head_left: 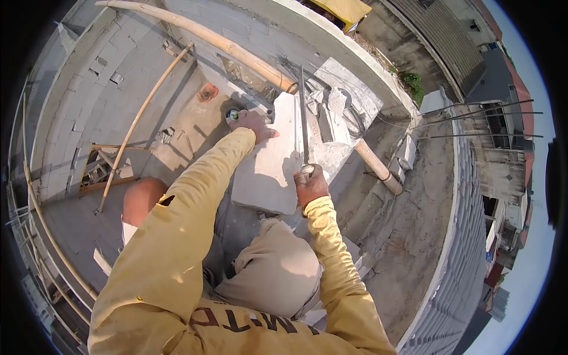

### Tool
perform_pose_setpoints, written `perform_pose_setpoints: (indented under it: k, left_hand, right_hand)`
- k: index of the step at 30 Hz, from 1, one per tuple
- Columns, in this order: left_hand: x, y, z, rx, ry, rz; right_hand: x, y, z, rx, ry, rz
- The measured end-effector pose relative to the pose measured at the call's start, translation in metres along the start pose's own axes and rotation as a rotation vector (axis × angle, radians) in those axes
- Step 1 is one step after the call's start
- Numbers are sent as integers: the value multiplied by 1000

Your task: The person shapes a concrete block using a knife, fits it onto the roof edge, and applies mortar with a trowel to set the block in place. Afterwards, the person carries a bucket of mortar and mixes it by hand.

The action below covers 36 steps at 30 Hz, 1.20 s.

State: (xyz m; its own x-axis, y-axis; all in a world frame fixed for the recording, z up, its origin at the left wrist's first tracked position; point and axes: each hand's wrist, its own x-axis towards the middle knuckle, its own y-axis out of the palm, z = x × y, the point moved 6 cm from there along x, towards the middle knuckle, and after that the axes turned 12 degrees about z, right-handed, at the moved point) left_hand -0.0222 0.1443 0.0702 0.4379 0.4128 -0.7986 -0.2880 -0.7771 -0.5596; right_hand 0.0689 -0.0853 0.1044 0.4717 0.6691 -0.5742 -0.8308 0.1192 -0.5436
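A pale lightweight concrete block lies in front of my knees, close to the scaffold board. My left hand grips its left edge, one digit stretched over the top face. In my right hand is the handle of a handsaw, fingers wrapped round it. The long narrow blade points away from me along the block's right side. Whether its teeth are in the block I cannot tell. Just past my left hand shows a small green and white object, partly hidden.
Broken block pieces and dark cables lie on a dusty board at the right. A thick bamboo pole crosses behind, and a thinner pole leans left. Far below is a floor with an orange bucket-like object.
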Motion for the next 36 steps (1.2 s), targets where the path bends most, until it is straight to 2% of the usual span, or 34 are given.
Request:
perform_pose_setpoints:
  k: [4,5,7,8,10,12,14,16,21,24,26,27,28,29,30,32,33,34,36]
  left_hand:
    - [5,-6,0,19,-40,-23]
    - [6,-4,0,21,-39,-20]
    - [8,-4,0,-63,90,-37]
    - [8,-2,0,-62,91,-34]
    - [13,-2,1,-82,76,-24]
    - [36,8,7,-51,68,-26]
    - [41,-4,6,-8,61,-40]
    - [19,2,4,-102,78,-22]
    - [11,1,2,-59,55,-59]
    - [20,2,5,-80,64,-39]
    - [33,8,8,-104,127,-42]
    - [28,4,3,-103,133,-47]
    - [17,-1,0,-99,91,-40]
    - [10,-2,-1,-91,48,-32]
    - [11,-6,-2,-77,54,-40]
    - [13,0,2,-95,69,-45]
    - [10,12,2,-89,71,-21]
    - [13,5,2,-109,88,-41]
    - [19,1,7,-131,98,-55]
  right_hand:
    - [-45,-73,104,93,-427,-417]
    - [-51,-84,117,120,-508,-499]
    - [-46,-86,113,217,-628,-621]
    - [-42,-74,99,217,-625,-622]
    - [-22,-38,58,120,-400,-414]
    - [18,19,-29,-208,52,44]
    - [16,15,-26,-149,29,28]
    - [-4,10,-16,-98,38,50]
    - [-51,-77,99,171,-379,-404]
    - [-54,-91,106,214,-524,-555]
    - [-46,-64,79,114,-580,-620]
    - [-27,-35,41,175,-322,-326]
    - [6,7,-24,-131,-70,-110]
    - [26,36,-65,-60,147,94]
    - [18,26,-46,-49,142,81]
    - [-13,7,-7,274,246,210]
    - [-11,3,-5,231,141,156]
    - [-11,0,-4,234,136,150]
    - [-32,-35,30,30,-187,-233]
